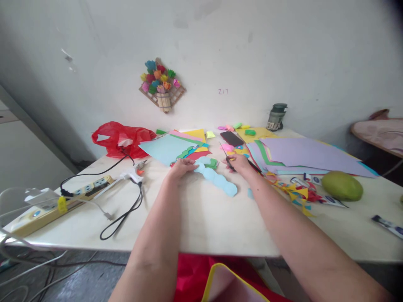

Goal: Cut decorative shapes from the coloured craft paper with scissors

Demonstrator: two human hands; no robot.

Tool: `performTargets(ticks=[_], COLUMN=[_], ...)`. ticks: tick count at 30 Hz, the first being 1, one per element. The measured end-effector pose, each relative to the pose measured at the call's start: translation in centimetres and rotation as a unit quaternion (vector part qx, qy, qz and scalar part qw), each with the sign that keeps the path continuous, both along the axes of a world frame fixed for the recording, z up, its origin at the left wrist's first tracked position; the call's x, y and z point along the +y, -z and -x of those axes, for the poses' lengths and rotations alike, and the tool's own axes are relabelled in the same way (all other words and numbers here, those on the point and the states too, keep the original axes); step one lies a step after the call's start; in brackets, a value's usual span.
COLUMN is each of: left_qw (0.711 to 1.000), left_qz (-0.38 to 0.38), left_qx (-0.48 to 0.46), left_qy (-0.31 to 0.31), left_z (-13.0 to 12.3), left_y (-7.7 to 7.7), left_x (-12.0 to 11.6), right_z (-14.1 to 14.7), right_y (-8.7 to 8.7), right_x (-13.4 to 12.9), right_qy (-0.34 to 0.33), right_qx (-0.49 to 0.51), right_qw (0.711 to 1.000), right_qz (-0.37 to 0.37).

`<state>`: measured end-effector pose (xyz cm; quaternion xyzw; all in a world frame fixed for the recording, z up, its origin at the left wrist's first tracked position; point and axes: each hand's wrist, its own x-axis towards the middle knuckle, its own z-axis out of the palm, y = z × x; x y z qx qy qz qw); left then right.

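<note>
My left hand pinches one end of a light blue paper strip with wavy, scalloped edges. The strip slants down to the right over the white table. In my right hand is a pair of scissors, blades pointing away from me and apart from the strip. Whether the blades are parted is too small to tell. Just beyond my left hand lie green and blue wavy cut paper pieces and a red piece. A small blue scrap rests beside my right forearm.
Coloured sheets and a red plastic bag lie at the back left. A power strip and glue gun are on the left. To the right are purple paper, yellow scraps, a green fruit and a phone.
</note>
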<state>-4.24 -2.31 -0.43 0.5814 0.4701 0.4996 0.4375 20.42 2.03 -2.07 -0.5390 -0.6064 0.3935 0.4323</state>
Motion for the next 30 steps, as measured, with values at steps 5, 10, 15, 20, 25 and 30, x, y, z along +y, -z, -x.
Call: performTargets(ticks=[5, 10, 15, 20, 25, 30], left_qw=[0.997, 0.995, 0.992, 0.993, 0.994, 0.998], left_qz=[0.051, 0.026, 0.006, 0.012, 0.026, 0.060], left_qx=[-0.040, -0.061, -0.074, -0.056, -0.055, -0.032], left_qy=[-0.032, -0.078, -0.103, -0.107, -0.086, 0.003], left_z=[0.5, 1.0, 1.5, 1.9, 1.6, 0.8], left_y=[0.7, 1.0, 1.2, 1.3, 0.6, -0.2], left_x=[0.6, 1.4, 1.6, 1.7, 1.2, 0.4], right_z=[0.5, 0.0, -0.4, -0.1, 0.0, 0.0], right_y=[-1.8, -1.9, -1.6, -2.3, -2.3, -2.3], right_x=[-1.8, -2.0, -1.5, -1.8, -1.4, -1.4], right_qy=[-0.067, -0.119, -0.106, -0.066, -0.050, -0.064], right_qx=[0.094, 0.086, 0.083, 0.116, 0.111, 0.114], right_qw=[0.993, 0.988, 0.990, 0.991, 0.993, 0.991], right_qz=[0.020, 0.046, 0.046, 0.025, 0.000, -0.004])
